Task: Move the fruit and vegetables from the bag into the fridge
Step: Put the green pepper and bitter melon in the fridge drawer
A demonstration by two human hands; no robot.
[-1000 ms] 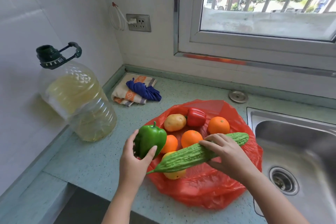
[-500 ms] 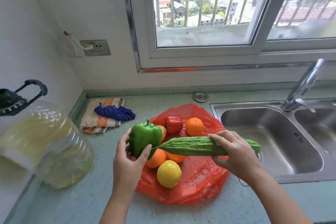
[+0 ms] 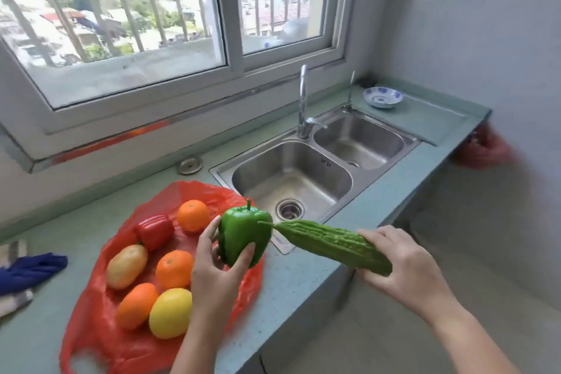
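A green bell pepper (image 3: 244,234) is held up over the right edge of a red plastic bag (image 3: 100,328). The left hand (image 3: 217,270) cups it from below, with fingers and thumb curled round its lower half. Just right of the bag, the right hand (image 3: 403,264) grips the thick end of a long, warty bitter gourd (image 3: 331,244), whose pointed tip nearly meets the pepper. Inside the opened bag lie a red pepper (image 3: 154,231), a potato (image 3: 127,266), three oranges (image 3: 174,269) and a lemon (image 3: 170,316). The bag lies spread on a pale green worktop (image 3: 291,279). Behind and to the right of the bag is a steel double sink (image 3: 291,176) with a tall tap (image 3: 303,100). Well to the right of the bag stands a small blue-and-white bowl (image 3: 383,96). Left of the bag lies a blue cloth (image 3: 30,270).
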